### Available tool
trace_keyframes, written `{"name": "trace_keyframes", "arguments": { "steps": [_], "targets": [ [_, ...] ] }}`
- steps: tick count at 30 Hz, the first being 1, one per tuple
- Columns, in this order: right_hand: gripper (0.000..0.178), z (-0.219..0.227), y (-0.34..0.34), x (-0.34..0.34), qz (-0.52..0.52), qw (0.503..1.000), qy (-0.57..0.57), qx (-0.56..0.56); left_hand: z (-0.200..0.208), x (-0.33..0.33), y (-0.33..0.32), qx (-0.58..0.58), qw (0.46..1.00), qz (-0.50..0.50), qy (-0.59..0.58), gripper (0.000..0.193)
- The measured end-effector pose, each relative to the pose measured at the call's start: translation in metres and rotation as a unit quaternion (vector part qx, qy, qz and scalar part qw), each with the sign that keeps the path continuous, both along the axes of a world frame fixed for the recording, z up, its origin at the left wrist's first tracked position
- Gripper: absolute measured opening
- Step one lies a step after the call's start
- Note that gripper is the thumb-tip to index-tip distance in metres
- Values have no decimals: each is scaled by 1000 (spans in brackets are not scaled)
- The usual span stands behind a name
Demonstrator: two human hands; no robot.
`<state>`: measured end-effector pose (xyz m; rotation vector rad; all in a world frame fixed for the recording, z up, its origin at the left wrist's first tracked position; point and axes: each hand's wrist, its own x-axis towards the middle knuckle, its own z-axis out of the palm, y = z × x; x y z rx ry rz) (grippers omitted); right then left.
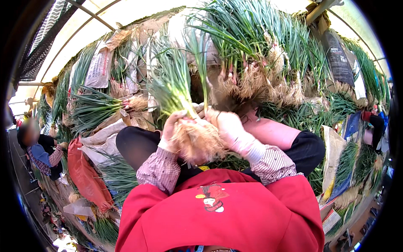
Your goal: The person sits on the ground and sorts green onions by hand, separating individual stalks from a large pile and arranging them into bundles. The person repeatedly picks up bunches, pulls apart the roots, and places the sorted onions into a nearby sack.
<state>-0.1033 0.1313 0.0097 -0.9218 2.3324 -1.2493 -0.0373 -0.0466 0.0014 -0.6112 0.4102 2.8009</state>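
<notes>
My left hand (171, 129) is closed around a bunch of spring onions (173, 86), held over my lap. Their green leaves point up and away from me, slightly blurred, and the tan tangle of roots (198, 137) hangs below the fingers. Right beside it, my right hand (226, 125) is closed with its fingertips against the base of a separate spring onion stalk (203, 80), which stands nearly upright next to the bunch. The roots and my fingers partly hide where the two hands meet.
A large heap of spring onions (252, 38) lies ahead, roots toward me. Loose green leaves (302, 113) cover the ground at right. An orange-red sack (86, 172) and another bunch (96, 109) lie to the left. Another person (44, 155) sits at far left.
</notes>
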Motion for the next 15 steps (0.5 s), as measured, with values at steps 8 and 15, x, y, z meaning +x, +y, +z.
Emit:
{"name": "trace_keyframes", "arguments": {
  "steps": [8,15],
  "targets": [
    [14,-139,117,-55,-191,924,-329,-27,-5,3,11,-42,999,17,5,35],
    [27,-33,-51,-62,37,960,241,135,-33,20,9,-26,1000,-7,-16,43]
  ]
}}
